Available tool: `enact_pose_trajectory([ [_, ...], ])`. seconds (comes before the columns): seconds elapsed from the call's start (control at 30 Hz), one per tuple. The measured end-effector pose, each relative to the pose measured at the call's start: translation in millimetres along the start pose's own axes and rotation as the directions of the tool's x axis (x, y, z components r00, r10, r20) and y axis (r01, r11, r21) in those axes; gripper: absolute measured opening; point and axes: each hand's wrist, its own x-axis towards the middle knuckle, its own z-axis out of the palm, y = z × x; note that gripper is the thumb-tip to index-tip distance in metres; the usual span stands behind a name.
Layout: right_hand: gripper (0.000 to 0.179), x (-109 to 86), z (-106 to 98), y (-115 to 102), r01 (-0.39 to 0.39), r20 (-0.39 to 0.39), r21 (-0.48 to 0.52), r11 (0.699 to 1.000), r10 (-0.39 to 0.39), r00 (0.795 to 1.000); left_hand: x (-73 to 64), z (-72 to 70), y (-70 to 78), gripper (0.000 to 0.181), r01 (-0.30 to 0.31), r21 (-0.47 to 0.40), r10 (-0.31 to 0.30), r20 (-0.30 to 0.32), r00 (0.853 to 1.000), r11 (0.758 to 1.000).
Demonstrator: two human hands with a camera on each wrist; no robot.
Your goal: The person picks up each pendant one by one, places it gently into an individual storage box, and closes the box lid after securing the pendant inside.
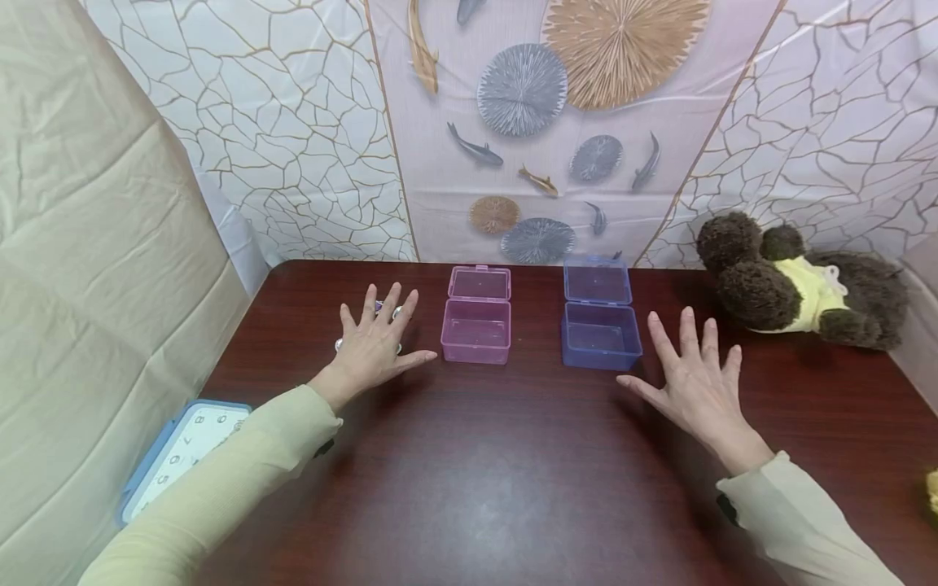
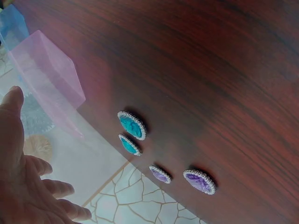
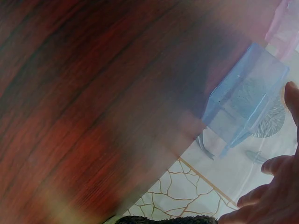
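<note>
My left hand [image 1: 370, 350] hovers with spread fingers at the left of the table, partly covering several small ornaments. In the left wrist view these are two teal oval pieces [image 2: 131, 126] and two purple ones [image 2: 200, 182], each with a silvery beaded rim. To the right of that hand stands a pink see-through plastic box [image 1: 476, 354], its lid tipped back. A blue see-through box [image 1: 602, 360], lid also raised, stands farther right. Just right of it my right hand [image 1: 696, 391] is held with fingers apart, gripping nothing. Both boxes look empty.
A brown plush bear [image 1: 740, 285] in a yellow top lies at the back right. At the left edge sits a blue-framed board with numbers [image 1: 186, 460], partly behind my sleeve. A yellow item [image 1: 933, 491] shows at the right border. Patterned cloth [image 1: 308, 146] hangs behind the table.
</note>
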Motion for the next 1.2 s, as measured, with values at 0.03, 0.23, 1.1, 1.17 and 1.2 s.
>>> enact_pose_trajectory([
  [0.03, 0.096, 0.2, 0.1, -0.1, 0.001, 0.0, -0.001, 1.0, -0.001, 1.0, -0.3, -0.2, -0.2, 0.095, 0.001, 0.001, -0.001, 0.0, 1.0, 1.0],
  [0.23, 0.097, 0.6, 1.0, -1.4, 0.006, 0.006, 0.001, 1.0, -0.006, 1.0, -1.3, -0.5, -2.4, 0.095, 0.014, -0.001, -0.014, 0.006, 1.0, 1.0],
  [1.1, 0.095, 43.8, 24.5, 15.7, -0.117, 0.223, 0.707, 0.698, -0.063, 0.973, -3.5, 18.8, -42.0, 0.053, 0.12, -0.562, -0.123, 0.032, 0.992, 0.819],
  [1.17, 0.094, 46.4, 25.1, 15.4, -0.112, 0.224, 0.723, 0.682, -0.078, 0.971, -2.1, 20.2, -42.2, 0.052, 0.145, -0.575, -0.142, 0.05, 0.989, 0.805],
  [1.2, 0.093, 47.1, 25.3, 15.4, -0.112, 0.226, 0.724, 0.681, -0.08, 0.971, -1.7, 20.6, -42.2, 0.051, 0.157, -0.58, -0.151, 0.059, 0.987, 0.8],
])
